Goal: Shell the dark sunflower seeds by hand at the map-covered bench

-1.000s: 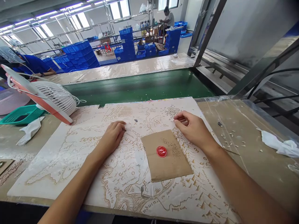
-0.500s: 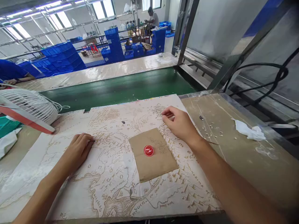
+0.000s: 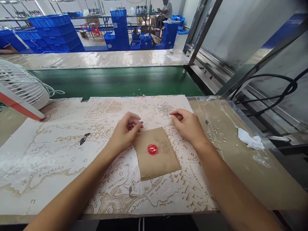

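My left hand (image 3: 125, 133) sits just left of the top edge of the kraft paper (image 3: 157, 163), its fingertips (image 3: 137, 125) pinched narrow on a small dark chip (image 3: 141, 122), too small for me to make out more. My right hand (image 3: 187, 125) rests just beyond the paper's top right corner, its fingers (image 3: 175, 115) curled and fairly narrow, with nothing I can see between them.

The paper lies flat on an engraved map (image 3: 48, 166), and both hands are over that sheet. A red disc (image 3: 152, 149) sits on the paper, near its middle. Two black slivers (image 3: 84, 138) lie on the map, well left of the paper.

Right of the paper, wood flecks (image 3: 216, 134) and a white cloth (image 3: 249, 142) lie on the bench (image 3: 252, 173). A white fan (image 3: 21, 83) stands far left of the paper. Straight beyond the paper runs a green conveyor (image 3: 115, 80), and farther off are stacked blue crates (image 3: 120, 29) and a person (image 3: 167, 7) at a bench.
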The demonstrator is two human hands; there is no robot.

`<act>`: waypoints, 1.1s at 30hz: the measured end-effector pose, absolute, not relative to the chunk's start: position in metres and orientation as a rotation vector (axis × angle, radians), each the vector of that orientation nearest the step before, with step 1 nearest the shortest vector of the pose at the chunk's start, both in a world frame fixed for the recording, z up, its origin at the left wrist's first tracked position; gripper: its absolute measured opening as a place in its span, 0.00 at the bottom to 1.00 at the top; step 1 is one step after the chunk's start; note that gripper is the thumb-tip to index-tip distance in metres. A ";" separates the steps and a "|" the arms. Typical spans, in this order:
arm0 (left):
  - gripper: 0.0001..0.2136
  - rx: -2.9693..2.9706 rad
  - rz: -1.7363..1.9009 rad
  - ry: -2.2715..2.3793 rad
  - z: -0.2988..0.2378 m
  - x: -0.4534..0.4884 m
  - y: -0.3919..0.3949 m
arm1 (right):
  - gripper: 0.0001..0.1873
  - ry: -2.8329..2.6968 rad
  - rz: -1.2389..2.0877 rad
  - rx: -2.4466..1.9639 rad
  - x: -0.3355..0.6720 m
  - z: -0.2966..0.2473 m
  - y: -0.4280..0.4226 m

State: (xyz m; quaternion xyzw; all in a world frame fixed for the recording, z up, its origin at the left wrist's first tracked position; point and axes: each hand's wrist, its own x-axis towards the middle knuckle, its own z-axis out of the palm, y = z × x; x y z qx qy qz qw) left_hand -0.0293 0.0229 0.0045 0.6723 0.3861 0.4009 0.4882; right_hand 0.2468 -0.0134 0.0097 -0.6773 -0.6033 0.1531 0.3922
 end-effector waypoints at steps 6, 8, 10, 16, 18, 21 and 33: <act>0.06 1.594 1.061 0.935 -0.011 -0.027 0.011 | 0.14 -1.691 0.242 -1.810 0.245 0.005 -0.002; 0.06 1.640 1.107 0.953 -0.010 -0.030 0.012 | 0.14 -1.754 0.245 -1.820 0.241 0.007 0.002; 0.05 1.657 1.128 0.953 -0.009 -0.032 0.014 | 0.14 -1.803 0.255 -1.826 0.237 0.008 0.008; 0.06 1.669 1.074 0.965 -0.009 -0.032 0.014 | 0.11 -1.915 0.287 -1.851 0.235 0.011 0.020; 0.06 1.678 1.049 0.956 -0.009 -0.032 0.013 | 0.10 -1.964 0.301 -1.851 0.235 0.013 0.023; 0.05 1.676 1.040 0.944 -0.008 -0.033 0.013 | 0.12 -2.038 0.302 -1.847 0.237 0.016 0.028; 0.06 1.802 0.995 0.939 -0.007 -0.033 0.012 | 0.06 -1.934 0.344 -1.745 0.231 0.022 0.014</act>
